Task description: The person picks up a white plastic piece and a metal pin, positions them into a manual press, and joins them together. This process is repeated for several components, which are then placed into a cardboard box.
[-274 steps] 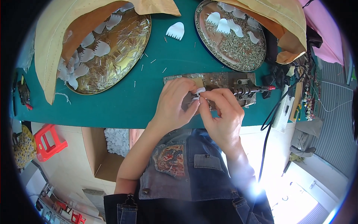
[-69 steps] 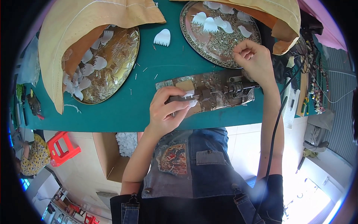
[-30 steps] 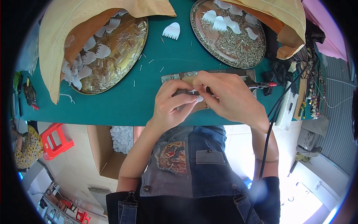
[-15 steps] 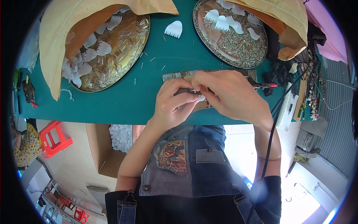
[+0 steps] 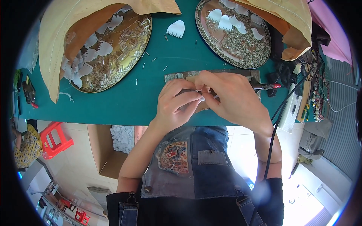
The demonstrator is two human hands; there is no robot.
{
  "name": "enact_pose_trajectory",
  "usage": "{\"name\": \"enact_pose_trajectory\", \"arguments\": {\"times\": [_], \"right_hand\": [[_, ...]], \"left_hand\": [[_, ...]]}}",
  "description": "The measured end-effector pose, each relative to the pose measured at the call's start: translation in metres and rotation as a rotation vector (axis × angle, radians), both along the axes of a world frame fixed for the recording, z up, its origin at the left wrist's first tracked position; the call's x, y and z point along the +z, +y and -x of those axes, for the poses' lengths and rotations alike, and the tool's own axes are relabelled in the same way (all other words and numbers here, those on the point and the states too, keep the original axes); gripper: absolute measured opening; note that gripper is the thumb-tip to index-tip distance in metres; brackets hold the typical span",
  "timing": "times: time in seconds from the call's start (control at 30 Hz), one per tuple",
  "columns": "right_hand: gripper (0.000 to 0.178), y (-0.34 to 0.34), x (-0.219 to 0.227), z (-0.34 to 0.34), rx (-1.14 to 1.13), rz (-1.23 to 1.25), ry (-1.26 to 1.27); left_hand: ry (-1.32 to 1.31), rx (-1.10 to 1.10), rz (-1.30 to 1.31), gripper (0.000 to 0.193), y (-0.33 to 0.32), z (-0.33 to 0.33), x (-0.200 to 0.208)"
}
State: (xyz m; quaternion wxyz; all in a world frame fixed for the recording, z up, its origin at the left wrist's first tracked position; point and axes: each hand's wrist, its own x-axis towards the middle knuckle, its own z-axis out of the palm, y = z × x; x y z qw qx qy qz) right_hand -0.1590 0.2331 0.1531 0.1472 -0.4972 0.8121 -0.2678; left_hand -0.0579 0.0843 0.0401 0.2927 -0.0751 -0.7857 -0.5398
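My left hand [image 5: 171, 105] pinches a small white piece [image 5: 202, 99] between thumb and fingers; most of it is hidden. Against it my right hand [image 5: 239, 100] is closed in a pinch, its fingertips touching the left fingertips. Whatever the right fingers grip is too small to make out. Both hands hover over a worn brownish board [image 5: 177, 76] near the bench's front edge. Beyond them a white piece with a toothed edge [image 5: 176, 29] lies on the green bench top [image 5: 113, 109], with several thin metal pins [image 5: 165, 68] scattered nearby.
A gold tray [image 5: 126, 71] at left holds many pins and white toothed pieces. Another round tray [image 5: 241, 51] at right holds small metal parts and similar pieces. Tan covers [image 5: 52, 49] overhang both. Red-tipped pliers [image 5: 267, 86] and a black cable [image 5: 274, 135] are at right.
My right hand and forearm have shifted slightly to the left. The white piece has turned a little in my left fingertips, and less of it shows.
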Motion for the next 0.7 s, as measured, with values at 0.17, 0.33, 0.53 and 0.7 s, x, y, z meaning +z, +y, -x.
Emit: {"name": "enact_pose_trajectory", "arguments": {"times": [0.17, 0.33, 0.53, 0.7], "right_hand": [[0.019, 0.002, -0.005, -0.004, -0.089, 0.093, -0.019], [0.019, 0.003, -0.003, -0.002, -0.076, 0.068, -0.032], [0.017, 0.005, -0.009, -0.003, -0.123, 0.103, -0.068], [0.014, 0.007, -0.01, -0.012, -0.221, 0.093, -0.109]], "left_hand": [[0.056, -0.021, 0.068, 0.026, -0.004, 0.001, -0.001], [0.032, -0.025, 0.08, 0.028, -0.004, 0.001, 0.001], [0.046, -0.018, 0.087, 0.028, -0.003, 0.002, 0.001], [0.028, -0.016, 0.087, 0.027, -0.003, 0.001, 0.0]]}}
